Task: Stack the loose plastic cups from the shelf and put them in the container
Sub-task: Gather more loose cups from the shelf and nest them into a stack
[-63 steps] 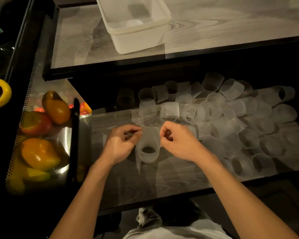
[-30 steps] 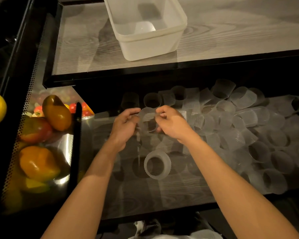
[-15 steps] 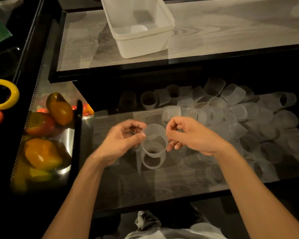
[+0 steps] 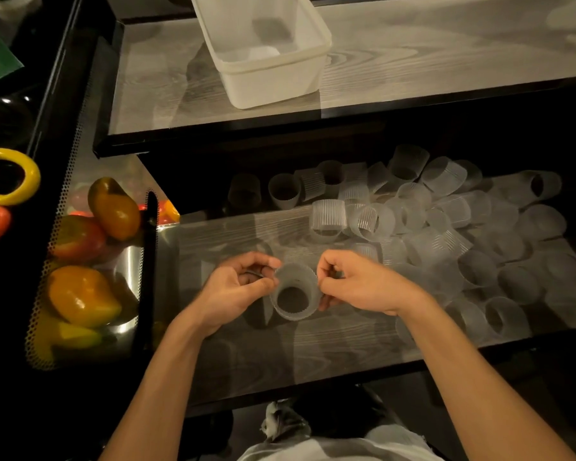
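Observation:
A stack of ribbed translucent cups (image 4: 293, 292) stands on the lower shelf (image 4: 280, 354), mouth up. My left hand (image 4: 236, 287) pinches its rim from the left and my right hand (image 4: 356, 282) pinches it from the right. Several loose cups (image 4: 446, 234) lie in a heap across the right and back of the same shelf, some upright, some on their sides. The white plastic container (image 4: 263, 48) sits on the upper shelf (image 4: 413, 61), with one pale cup showing inside it.
A perforated metal bin (image 4: 90, 261) of orange and red fruit stands left of the lower shelf behind a black post (image 4: 148, 261). Yellow and orange rings (image 4: 4, 181) hang at the far left. The upper shelf's black front edge (image 4: 313, 128) overhangs the back of the lower one.
Both hands reached back to the pile, brought a cup forward above the standing one, and now hold it lowered into that cup as one stack.

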